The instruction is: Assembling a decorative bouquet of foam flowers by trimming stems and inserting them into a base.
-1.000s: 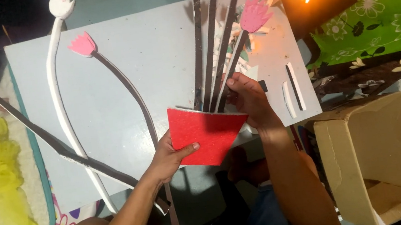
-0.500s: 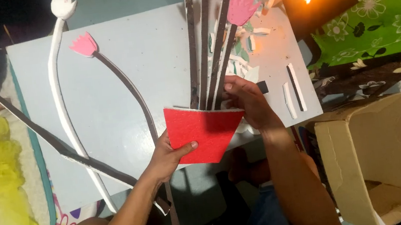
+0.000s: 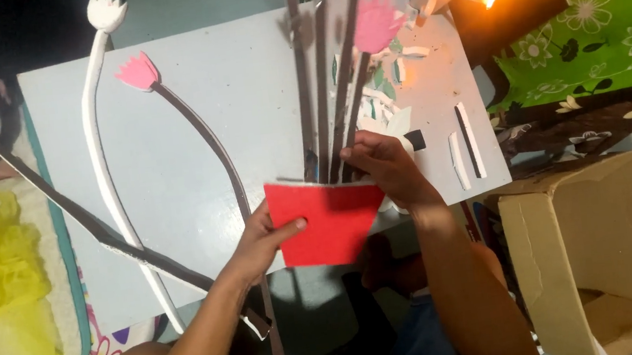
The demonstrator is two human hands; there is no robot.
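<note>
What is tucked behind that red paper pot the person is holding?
Behind the red paper pot stand three dark stems topped with pink flowers. The right hand grips them at the rim. Their lower ends are covered by the pot.

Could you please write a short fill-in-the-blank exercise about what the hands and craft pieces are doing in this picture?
1. The left hand grips the ____ side of the red paper pot.
2. The right hand pinches the dark stems at the pot's ____ edge.
3. The curved white stem lying on the grey board ends in a ____ flower.
4. The cardboard box stands to the ____ of the board.

Missing words: left; top; white; right
</note>
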